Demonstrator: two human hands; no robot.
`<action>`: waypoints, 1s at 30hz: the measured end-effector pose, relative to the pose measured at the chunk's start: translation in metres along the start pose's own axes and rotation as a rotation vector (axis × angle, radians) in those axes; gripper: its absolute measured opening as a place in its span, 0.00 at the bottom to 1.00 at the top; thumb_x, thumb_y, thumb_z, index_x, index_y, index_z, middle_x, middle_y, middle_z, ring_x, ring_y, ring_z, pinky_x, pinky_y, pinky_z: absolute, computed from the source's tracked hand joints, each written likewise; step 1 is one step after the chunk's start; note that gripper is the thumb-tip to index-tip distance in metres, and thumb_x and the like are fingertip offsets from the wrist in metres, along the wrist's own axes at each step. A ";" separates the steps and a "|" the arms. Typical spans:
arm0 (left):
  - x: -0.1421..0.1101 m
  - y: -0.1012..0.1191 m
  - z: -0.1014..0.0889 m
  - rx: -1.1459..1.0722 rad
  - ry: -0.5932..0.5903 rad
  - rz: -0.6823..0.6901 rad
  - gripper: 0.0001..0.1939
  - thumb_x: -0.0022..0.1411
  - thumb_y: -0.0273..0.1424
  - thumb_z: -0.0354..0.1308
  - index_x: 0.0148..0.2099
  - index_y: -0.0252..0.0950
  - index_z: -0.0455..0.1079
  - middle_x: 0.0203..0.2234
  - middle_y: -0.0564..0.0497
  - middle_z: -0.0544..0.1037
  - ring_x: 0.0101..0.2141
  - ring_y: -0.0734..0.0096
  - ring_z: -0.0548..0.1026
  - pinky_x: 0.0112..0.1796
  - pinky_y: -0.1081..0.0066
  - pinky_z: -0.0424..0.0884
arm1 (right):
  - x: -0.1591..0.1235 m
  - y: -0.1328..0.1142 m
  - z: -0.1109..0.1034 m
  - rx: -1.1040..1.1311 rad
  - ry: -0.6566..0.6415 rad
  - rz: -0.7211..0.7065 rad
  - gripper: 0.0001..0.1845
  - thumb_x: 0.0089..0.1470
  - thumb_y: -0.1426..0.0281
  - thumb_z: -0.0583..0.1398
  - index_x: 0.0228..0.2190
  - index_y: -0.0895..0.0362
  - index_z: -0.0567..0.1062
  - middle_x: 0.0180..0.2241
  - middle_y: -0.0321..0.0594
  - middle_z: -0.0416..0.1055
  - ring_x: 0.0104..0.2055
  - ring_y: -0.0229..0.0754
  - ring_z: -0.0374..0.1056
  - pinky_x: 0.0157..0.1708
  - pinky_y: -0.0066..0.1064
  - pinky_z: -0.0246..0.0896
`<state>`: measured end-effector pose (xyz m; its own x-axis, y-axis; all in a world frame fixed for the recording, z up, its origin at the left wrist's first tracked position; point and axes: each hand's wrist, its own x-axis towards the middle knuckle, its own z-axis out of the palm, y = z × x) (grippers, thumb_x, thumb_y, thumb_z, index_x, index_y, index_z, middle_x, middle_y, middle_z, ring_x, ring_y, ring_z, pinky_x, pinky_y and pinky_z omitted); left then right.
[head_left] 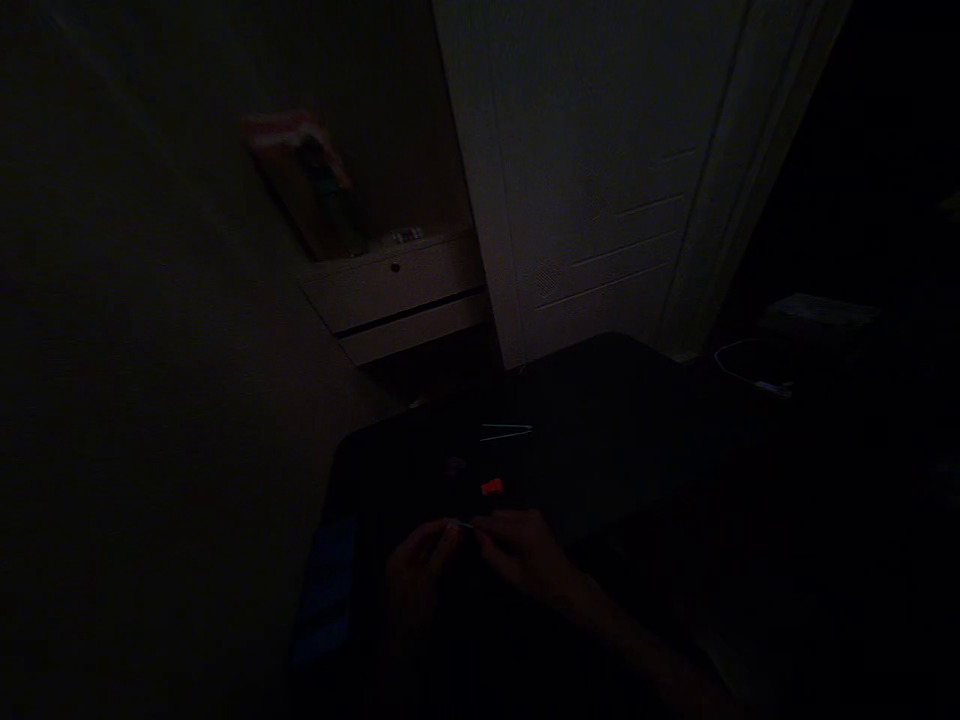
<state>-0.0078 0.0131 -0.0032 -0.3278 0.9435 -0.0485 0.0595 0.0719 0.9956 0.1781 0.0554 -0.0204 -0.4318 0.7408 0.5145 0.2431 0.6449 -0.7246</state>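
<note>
The room is very dark. My left hand point(421, 570) and my right hand point(525, 555) meet over a dark table point(615, 420), fingertips pinched together on a tiny pale thing point(465, 524) that I cannot make out. Just beyond the hands lies a small orange-red object point(492, 487). Farther back on the table lies a thin pale metal item point(507, 432), like tweezers or a pin.
A white door point(600, 180) stands behind the table. To its left is a pale drawer unit point(397, 290) with blurred items on top. A white cable point(750, 370) lies at the right in the dark. A bluish object point(330, 580) sits at the table's left edge.
</note>
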 end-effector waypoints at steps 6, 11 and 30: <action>0.002 0.002 0.003 -0.042 0.053 -0.023 0.22 0.45 0.46 0.77 0.35 0.34 0.83 0.33 0.43 0.87 0.37 0.56 0.84 0.42 0.64 0.79 | 0.002 -0.002 0.005 0.127 0.131 0.044 0.12 0.68 0.69 0.59 0.43 0.54 0.84 0.41 0.42 0.84 0.40 0.44 0.80 0.43 0.29 0.70; 0.001 0.005 0.003 -0.026 0.020 0.037 0.18 0.46 0.44 0.76 0.34 0.35 0.83 0.32 0.45 0.86 0.37 0.57 0.83 0.41 0.65 0.79 | 0.001 -0.005 0.001 0.106 0.043 0.008 0.13 0.69 0.68 0.58 0.45 0.53 0.84 0.37 0.40 0.83 0.36 0.42 0.79 0.40 0.29 0.69; 0.004 0.000 -0.004 0.053 -0.053 0.059 0.15 0.51 0.43 0.73 0.32 0.35 0.83 0.30 0.45 0.85 0.36 0.57 0.82 0.41 0.65 0.77 | 0.003 0.005 -0.007 0.150 -0.143 -0.004 0.12 0.67 0.69 0.60 0.34 0.56 0.83 0.26 0.34 0.73 0.26 0.36 0.66 0.28 0.26 0.53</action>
<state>-0.0128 0.0159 -0.0035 -0.2720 0.9623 0.0049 0.1281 0.0312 0.9913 0.1843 0.0622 -0.0187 -0.5545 0.6968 0.4550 0.1139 0.6051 -0.7880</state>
